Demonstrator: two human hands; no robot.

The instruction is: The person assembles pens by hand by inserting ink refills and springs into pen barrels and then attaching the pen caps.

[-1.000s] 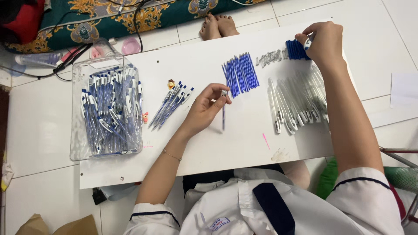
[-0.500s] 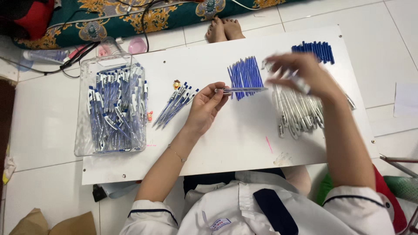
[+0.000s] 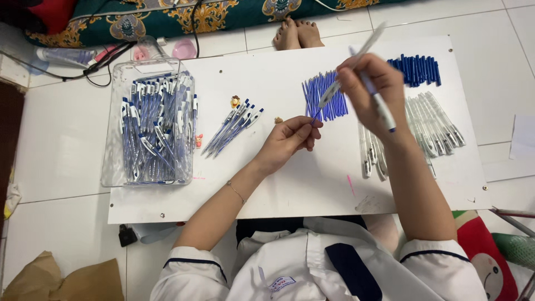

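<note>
My left hand pinches the tip of a thin blue refill over the white board. My right hand is raised above the board and grips a clear pen barrel that slants up to the right, with the refill entering its lower end; a second clear pen is tucked in the same hand. Behind the hands lies a pile of blue refills. A row of clear barrels lies to the right, and blue caps sit at the far right.
A clear plastic box full of finished blue-and-white pens stands on the left. A small bunch of assembled pens lies mid-board. A person's bare feet rest at the far edge. Cables and a patterned mat lie beyond.
My right hand came back from the blue caps at the far right, lifted a clear barrel and brought it over the refill held by my left hand.
</note>
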